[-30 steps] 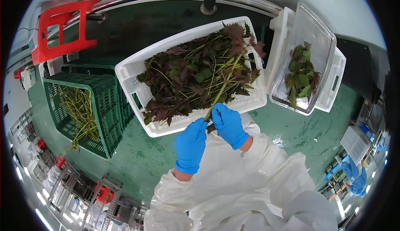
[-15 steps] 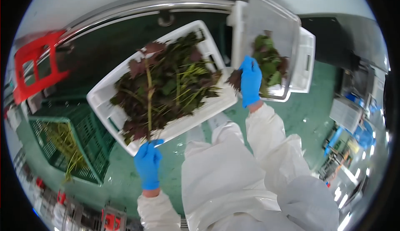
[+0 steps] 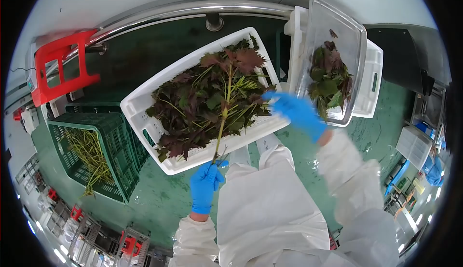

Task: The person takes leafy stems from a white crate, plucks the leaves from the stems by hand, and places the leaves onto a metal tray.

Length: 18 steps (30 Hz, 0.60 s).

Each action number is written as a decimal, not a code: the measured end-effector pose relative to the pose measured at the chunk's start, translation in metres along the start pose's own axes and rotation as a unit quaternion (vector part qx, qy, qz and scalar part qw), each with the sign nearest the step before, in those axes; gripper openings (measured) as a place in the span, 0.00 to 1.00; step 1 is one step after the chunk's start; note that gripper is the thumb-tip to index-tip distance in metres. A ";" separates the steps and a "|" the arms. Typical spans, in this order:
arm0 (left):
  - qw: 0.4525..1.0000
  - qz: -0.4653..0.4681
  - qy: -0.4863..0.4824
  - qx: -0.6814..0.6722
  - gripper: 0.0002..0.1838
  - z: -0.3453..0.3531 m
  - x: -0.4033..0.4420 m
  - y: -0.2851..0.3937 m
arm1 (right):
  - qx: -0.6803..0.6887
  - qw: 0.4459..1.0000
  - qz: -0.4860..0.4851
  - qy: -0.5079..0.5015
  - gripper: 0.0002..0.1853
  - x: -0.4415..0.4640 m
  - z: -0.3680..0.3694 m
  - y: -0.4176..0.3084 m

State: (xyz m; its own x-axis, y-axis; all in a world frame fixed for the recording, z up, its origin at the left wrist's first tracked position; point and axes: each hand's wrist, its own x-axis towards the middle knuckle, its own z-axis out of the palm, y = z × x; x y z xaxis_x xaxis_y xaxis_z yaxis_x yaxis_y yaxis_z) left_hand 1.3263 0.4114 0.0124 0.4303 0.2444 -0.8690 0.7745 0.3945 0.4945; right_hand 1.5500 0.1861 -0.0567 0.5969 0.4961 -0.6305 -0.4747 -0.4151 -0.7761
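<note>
My blue-gloved left hand (image 3: 205,182) is closed around the lower end of a leafy stem (image 3: 224,117), perilla by its look. This stem slants up over a white crate (image 3: 176,166) heaped with purple-green leafy stems (image 3: 193,103), its top bearing broad purple leaves (image 3: 246,60). Smeared by motion, my blue-gloved right hand (image 3: 301,115) is between the crate's right end and a clear plastic bin (image 3: 354,35); its fingers are too blurred to read. Loose leaves (image 3: 330,76) lie in the clear bin, which rests on white crates (image 3: 371,74).
On the left, a green crate (image 3: 120,146) holds bare stalks (image 3: 89,156). A red plastic frame (image 3: 67,67) hangs by the steel rail (image 3: 193,7) along the wall. Shelving with a pale bin (image 3: 412,139) stands at the right. The green floor (image 3: 159,199) looks wet.
My right hand has moved from over the clear bin toward the stem, and the dark leaves it held are gone from it. The camera view has shifted; my left hand still holds the stem.
</note>
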 end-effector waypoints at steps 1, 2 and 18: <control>1.000 -0.001 -0.011 -0.003 0.12 0.003 0.000 -0.002 | 0.194 0.971 -0.002 -0.141 0.22 0.004 0.026 0.020; 0.999 -0.021 -0.030 0.002 0.12 0.005 -0.002 -0.002 | 0.090 0.981 0.090 -0.148 0.22 0.007 0.060 0.001; 0.997 0.020 -0.008 -0.071 0.17 -0.007 0.084 0.070 | -0.016 0.999 -0.024 -0.031 0.08 -0.053 0.217 0.009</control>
State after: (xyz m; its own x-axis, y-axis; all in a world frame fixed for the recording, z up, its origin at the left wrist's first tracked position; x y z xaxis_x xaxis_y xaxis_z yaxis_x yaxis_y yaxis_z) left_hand 1.4138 0.4657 -0.0258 0.4667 0.2490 -0.8487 0.6844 0.5062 0.5248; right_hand 1.3740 0.3218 -0.0327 0.5774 0.5619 -0.5923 -0.4241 -0.4135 -0.8057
